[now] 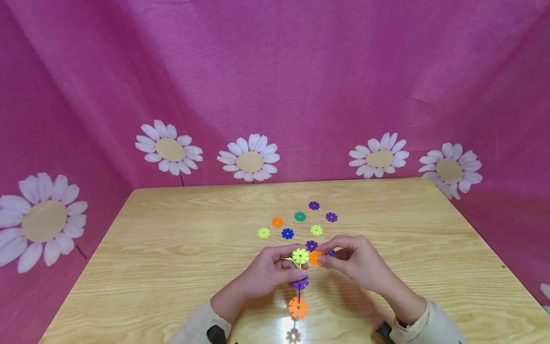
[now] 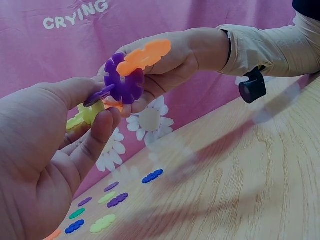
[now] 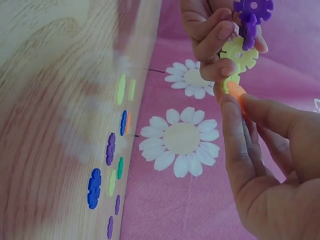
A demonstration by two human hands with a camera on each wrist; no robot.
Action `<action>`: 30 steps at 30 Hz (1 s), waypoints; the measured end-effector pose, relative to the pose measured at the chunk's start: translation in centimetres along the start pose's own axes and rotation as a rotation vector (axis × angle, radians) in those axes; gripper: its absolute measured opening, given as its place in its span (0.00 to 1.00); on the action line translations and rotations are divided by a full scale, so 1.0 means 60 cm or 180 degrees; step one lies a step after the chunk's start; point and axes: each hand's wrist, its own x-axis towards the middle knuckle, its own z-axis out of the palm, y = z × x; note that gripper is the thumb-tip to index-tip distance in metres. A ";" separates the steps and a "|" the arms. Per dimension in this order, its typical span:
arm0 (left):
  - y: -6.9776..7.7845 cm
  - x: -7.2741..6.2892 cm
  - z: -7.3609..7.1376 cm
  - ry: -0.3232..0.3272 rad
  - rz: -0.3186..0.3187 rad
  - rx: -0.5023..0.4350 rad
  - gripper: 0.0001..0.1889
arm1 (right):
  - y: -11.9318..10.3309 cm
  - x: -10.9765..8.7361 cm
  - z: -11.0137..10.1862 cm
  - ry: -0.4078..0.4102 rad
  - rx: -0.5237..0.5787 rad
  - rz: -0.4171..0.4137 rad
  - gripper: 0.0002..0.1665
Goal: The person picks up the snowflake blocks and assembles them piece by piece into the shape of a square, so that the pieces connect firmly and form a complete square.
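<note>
Above the table, my left hand [image 1: 267, 271] grips a chain of slotted plastic snowflake discs. The chain has yellow discs [image 1: 300, 256] at the upper end, purple discs [image 2: 132, 89] in the middle and an orange disc [image 1: 298, 308] hanging at the lower end. Between thumb and fingers, my right hand [image 1: 360, 262] pinches another orange disc [image 3: 235, 91]. In the right wrist view its edge meets the yellow end of the chain; whether the slots are joined is hidden by fingertips.
Loose discs lie flat on the wooden table [image 1: 180, 248] beyond the hands: an orange disc [image 1: 277, 222], a green disc [image 1: 300, 216], a dark blue disc [image 1: 287, 233], plus several yellow and purple ones. A pink curtain [image 1: 292, 95] with daisies stands behind the table's far edge.
</note>
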 end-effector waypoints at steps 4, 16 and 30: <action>-0.001 0.001 -0.001 -0.0034 0.0066 0.0018 0.29 | -0.002 -0.002 0.002 0.0074 -0.0071 0.0003 0.09; 0.001 -0.001 0.001 -0.0056 0.0093 0.0105 0.28 | -0.005 -0.006 0.011 0.0251 -0.0216 -0.0338 0.10; -0.003 -0.002 -0.004 -0.0206 0.0212 0.0014 0.29 | -0.007 -0.010 0.026 0.0459 -0.0395 -0.0613 0.13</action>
